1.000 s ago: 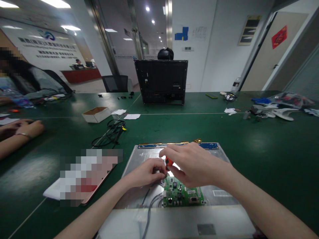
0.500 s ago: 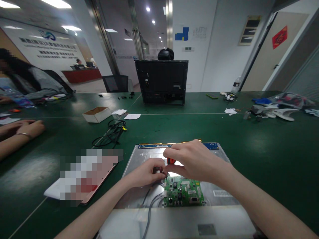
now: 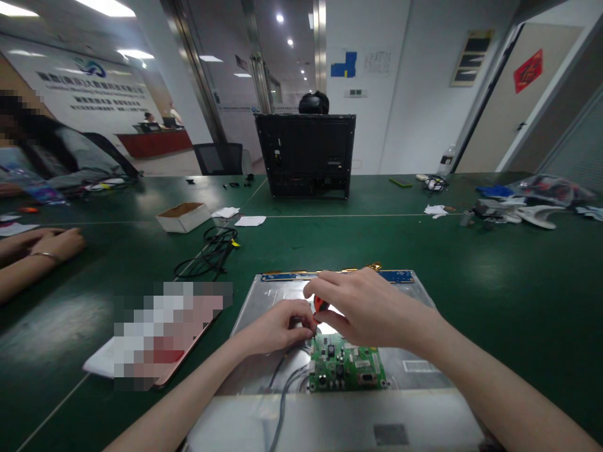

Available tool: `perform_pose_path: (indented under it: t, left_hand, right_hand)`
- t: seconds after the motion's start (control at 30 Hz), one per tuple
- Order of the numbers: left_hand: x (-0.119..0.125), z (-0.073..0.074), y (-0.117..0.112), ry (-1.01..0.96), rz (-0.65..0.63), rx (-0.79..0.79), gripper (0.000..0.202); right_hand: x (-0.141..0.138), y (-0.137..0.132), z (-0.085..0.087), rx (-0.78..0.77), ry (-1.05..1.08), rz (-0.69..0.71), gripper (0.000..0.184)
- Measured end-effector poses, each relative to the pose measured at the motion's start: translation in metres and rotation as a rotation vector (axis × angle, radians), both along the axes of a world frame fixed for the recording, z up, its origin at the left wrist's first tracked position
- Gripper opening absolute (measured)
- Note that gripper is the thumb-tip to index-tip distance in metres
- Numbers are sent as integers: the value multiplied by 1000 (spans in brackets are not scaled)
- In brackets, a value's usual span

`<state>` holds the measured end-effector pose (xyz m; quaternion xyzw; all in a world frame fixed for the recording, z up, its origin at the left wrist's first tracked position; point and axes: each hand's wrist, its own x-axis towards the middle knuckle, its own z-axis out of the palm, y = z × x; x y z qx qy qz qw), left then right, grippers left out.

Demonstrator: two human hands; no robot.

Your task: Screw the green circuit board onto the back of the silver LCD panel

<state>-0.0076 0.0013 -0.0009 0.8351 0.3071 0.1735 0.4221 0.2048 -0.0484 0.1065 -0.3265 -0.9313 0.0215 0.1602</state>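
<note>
My right hand is closed round the short red-and-black handle of a screwdriver; its tip is hidden. My left hand is pinched at the far left corner of a green circuit board, close below the screwdriver. What its fingertips hold, if anything, I cannot make out. The board lies on a silvery metal display panel. A blue circuit strip runs along the panel's far edge. A grey cable passes from the board's left side toward me.
To the left lies a phone-like pink-edged slab, partly pixelated. Beyond it are black cables and an open white box. A black monitor housing stands at the back. Another person's hands rest at the left.
My right hand has shifted slightly left and turned, tilting the screwdriver handle. My left hand stays in nearly the same place.
</note>
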Motion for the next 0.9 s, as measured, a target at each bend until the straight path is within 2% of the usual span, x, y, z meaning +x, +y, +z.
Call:
perform_pose_path:
  t: [0.3, 0.47, 0.57, 0.9]
  left_hand:
    - [1, 2, 1, 29, -2, -4, 1]
    - [0, -1, -1, 36, 22, 48, 6]
    - [-1, -1, -2, 42, 30, 55, 6]
    - [1, 2, -1, 22, 8, 24, 6]
  right_hand:
    - [-1, 2, 0, -13, -54, -35, 10]
    - [0, 0, 0, -47, 17, 74, 20]
    - [1, -1, -1, -61, 18, 91, 24]
    - [-1, 0, -2, 11, 3, 23, 10]
